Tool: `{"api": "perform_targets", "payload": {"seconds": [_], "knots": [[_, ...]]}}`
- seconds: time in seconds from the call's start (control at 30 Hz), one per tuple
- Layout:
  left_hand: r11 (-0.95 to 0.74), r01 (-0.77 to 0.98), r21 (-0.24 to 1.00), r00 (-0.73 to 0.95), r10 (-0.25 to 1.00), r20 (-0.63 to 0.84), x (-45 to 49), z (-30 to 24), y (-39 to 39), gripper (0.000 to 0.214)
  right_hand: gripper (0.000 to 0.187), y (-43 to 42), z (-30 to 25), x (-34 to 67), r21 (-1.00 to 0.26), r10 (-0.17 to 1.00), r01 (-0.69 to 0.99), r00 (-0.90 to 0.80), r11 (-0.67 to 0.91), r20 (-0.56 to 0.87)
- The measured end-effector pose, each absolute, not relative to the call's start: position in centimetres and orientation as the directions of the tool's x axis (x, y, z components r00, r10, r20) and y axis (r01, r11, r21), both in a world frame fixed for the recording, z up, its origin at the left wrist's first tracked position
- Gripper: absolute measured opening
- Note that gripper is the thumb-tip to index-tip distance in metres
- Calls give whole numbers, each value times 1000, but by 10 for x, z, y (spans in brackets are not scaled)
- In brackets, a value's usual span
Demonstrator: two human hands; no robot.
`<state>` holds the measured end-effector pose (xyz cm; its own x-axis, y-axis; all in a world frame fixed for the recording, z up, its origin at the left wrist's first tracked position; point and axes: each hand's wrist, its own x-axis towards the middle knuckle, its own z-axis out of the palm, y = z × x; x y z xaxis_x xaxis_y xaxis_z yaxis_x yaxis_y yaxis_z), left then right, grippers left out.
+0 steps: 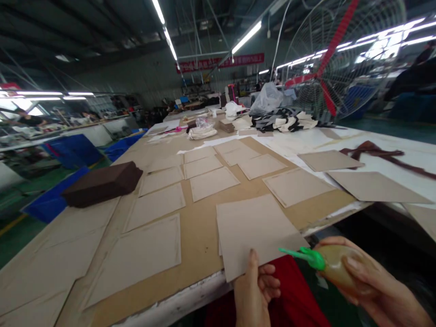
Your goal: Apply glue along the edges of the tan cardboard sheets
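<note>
left hand (254,284) pinching near card (254,227) | right hand (374,277) clasping bottle (337,263), green nozzle (311,259) leftward | step: likely gluing | next: probably calls for steady squeezing

Here's the left hand (257,281), thumb on top of a sheet (254,222), fingers curled at its near edge! Just right of the sheet, the right hand (371,277) grips a bottle (339,263), green nozzle (309,257) out over the sheet's right part (touching or not, I can't tell). Left of the sheet, panels (143,259) lie in rows; farther left, a brown block (102,185). Well beyond the sheet, rightward, a red-bladed fan (318,76)!
</note>
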<state>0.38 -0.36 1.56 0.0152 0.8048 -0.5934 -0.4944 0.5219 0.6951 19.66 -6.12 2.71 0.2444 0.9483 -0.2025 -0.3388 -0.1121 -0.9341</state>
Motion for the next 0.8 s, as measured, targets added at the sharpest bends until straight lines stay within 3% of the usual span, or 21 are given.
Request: {"api": "perform_targets", "payload": {"seconds": [0.1, 0.23, 0.4, 0.53, 0.8], "knots": [[550, -470, 690, 61, 800, -596, 6, 14, -7, 35, 52, -38, 36, 193, -951, 973, -286, 159, -120, -170], [539, -461, 705, 79, 816, -572, 8, 16, -9, 40, 50, -6, 46, 176, -996, 995, -17, 38, -88, -89], [535, -437, 723, 70, 822, -565, 6, 19, -6, 34, 32, 15, 61, 154, -890, 944, 341, -239, 301, 228], [545, -439, 715, 90, 818, -568, 3, 16, -4, 35, 27, 20, 73, 149, -770, 843, 392, -420, 503, 337], [495, -445, 746, 98, 855, -509, 4, 16, -6, 34, 18, 25, 84, 143, -733, 794, 421, -549, 534, 263]]}}
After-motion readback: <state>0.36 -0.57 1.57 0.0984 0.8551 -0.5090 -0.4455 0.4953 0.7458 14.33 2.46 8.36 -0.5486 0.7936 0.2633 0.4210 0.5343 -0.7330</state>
